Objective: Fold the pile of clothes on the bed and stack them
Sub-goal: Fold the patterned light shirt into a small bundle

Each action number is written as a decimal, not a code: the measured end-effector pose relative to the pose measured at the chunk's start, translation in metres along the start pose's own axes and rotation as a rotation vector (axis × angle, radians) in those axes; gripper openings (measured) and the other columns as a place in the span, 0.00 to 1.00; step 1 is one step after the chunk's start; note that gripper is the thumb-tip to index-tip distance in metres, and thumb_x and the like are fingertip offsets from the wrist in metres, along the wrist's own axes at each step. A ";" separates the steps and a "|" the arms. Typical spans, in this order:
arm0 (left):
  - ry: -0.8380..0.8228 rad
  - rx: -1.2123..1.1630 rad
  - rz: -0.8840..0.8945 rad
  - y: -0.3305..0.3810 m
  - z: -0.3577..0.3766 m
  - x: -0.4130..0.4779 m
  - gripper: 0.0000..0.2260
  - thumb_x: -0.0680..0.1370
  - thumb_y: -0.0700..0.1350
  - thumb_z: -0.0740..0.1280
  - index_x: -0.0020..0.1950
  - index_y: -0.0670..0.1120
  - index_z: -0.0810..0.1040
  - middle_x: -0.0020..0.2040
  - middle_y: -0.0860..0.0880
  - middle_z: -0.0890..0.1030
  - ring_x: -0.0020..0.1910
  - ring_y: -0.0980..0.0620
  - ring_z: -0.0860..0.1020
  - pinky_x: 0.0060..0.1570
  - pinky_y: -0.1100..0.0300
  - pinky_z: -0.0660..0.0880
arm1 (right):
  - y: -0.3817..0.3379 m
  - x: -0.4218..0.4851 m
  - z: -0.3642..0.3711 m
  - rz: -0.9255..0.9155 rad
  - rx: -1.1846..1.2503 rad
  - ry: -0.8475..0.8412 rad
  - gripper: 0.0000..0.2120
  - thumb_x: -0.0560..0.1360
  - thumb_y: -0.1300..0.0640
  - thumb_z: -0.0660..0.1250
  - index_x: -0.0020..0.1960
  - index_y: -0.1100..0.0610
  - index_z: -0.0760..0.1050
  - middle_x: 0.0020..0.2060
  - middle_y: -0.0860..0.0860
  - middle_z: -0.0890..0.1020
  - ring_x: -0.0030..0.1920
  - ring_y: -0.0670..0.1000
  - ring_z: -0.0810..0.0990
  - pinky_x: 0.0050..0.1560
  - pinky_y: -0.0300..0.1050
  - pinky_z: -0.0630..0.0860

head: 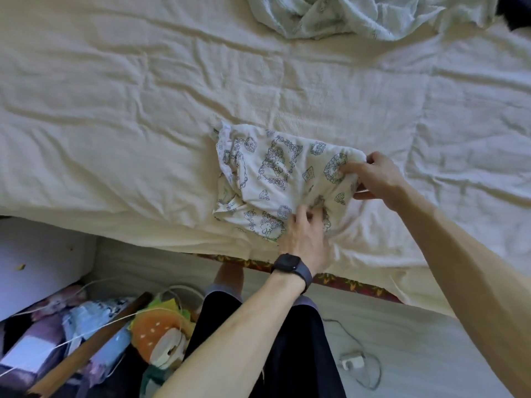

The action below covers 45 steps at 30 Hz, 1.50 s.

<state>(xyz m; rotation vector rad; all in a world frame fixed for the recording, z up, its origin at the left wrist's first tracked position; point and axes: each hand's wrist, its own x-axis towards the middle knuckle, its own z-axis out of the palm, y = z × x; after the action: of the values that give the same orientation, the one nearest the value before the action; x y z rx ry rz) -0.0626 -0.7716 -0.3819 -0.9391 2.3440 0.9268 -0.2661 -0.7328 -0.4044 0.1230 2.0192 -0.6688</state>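
Seemingly the work is still in its early or middle part: one printed garment [275,179] lies partly folded near the lower edge of the bed [115,110], just right of the frame's centre, its shape rumpled rather than squared off. The left hand [304,239], with a dark watch [293,268] on its wrist, has its fingers curled into the garment's near edge, bunching the cloth. The right hand [379,176] pinches the garment's right-hand edge between thumb and curled fingers. At the top of the frame, right of centre, a crumpled pale cloth [359,15] waits unfolded, so at least that piece is left to do. No finished stack shows anywhere on the visible bedding, and whether one exists outside the frame cannot be told. The pale cloth is cut off by the top edge, so how many pieces it holds is unclear. A dark thing [514,10] in the upper right corner is too cropped to name. What kind of garment is being folded is also hard to say, since its folds hide its outline. Clutter [86,334] fills the floor at lower left, and a charger [352,363] lies at lower right.
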 end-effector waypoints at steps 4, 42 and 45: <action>0.216 -0.409 -0.087 -0.014 -0.027 -0.025 0.18 0.78 0.44 0.65 0.68 0.49 0.77 0.60 0.48 0.80 0.53 0.44 0.79 0.45 0.56 0.72 | -0.040 -0.023 0.003 -0.052 -0.026 0.039 0.20 0.67 0.46 0.73 0.53 0.52 0.71 0.44 0.57 0.84 0.32 0.50 0.86 0.30 0.45 0.81; -0.136 0.648 0.436 -0.178 -0.156 0.189 0.23 0.82 0.64 0.36 0.76 0.69 0.32 0.83 0.51 0.44 0.81 0.48 0.45 0.77 0.38 0.45 | 0.013 -0.095 0.273 -0.223 -0.472 0.490 0.23 0.82 0.45 0.63 0.77 0.42 0.66 0.73 0.58 0.70 0.66 0.61 0.72 0.64 0.59 0.69; -0.070 0.634 0.436 -0.163 -0.157 0.180 0.24 0.84 0.61 0.48 0.79 0.66 0.48 0.76 0.44 0.65 0.73 0.42 0.65 0.69 0.44 0.61 | 0.024 -0.098 0.265 -0.297 -0.204 0.479 0.13 0.78 0.51 0.70 0.62 0.49 0.76 0.57 0.54 0.77 0.53 0.57 0.75 0.52 0.57 0.77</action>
<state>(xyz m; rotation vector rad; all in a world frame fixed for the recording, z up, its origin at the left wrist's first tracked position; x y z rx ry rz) -0.0877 -1.0508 -0.4541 -0.1449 2.5739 0.2907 -0.0010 -0.8279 -0.4334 -0.1570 2.5878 -0.6539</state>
